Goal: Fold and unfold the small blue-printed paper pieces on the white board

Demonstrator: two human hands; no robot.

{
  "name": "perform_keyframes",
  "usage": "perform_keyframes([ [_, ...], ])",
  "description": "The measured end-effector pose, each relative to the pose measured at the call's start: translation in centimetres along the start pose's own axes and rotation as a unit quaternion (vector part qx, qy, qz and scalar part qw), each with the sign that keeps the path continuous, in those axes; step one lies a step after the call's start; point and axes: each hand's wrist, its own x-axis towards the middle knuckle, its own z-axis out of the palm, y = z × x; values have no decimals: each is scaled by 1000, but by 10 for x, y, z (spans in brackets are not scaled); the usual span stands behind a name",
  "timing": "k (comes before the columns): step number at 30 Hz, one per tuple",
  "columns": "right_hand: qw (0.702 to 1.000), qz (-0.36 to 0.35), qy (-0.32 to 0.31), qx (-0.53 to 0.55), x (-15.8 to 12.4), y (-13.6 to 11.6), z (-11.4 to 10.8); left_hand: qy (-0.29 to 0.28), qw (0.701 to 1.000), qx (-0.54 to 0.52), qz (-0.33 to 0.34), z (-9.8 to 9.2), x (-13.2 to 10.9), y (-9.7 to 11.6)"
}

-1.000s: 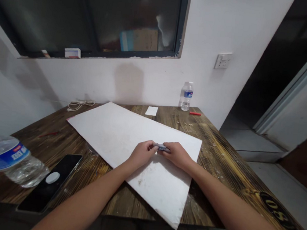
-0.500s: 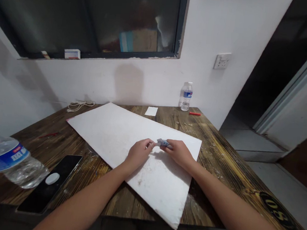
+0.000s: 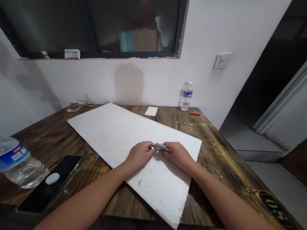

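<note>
Board (image 3: 118, 129) lay beneath R hand (image 3: 179, 154), closed on grey obj. (image 3: 161, 147); L hand (image 3: 140, 153) was near-closed at its tip, hold unclear on my cam.

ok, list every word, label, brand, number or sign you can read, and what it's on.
"08": oval plate at the table's right, as seen from here.
Big bottle, blue label: lettering too blurred to read.
Small bottle, blue label: too small to read.
Gray item in the right hand: marks too small to read.
Box on the sill: too small to read.
</note>
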Motion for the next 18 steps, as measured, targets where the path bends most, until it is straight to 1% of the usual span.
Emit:
perform_keyframes([
  [4, 1000, -3, -14, 3, -1, 1, 2, -2, 1000, 14, -15, -1, 0, 3],
  [8, 1000, -18, -13, 0, 0, 1, 2, -12, 1000, 13, -13, -2, -1, 4],
  [14, 999, -27, -20, 10, -1, -2, 1, -31, 998, 17, 42, -1, -3, 2],
  [18, 1000, -24, -19, -1, -1, -4, 0, -27, 997, 8, 77, 2, -2, 2],
])
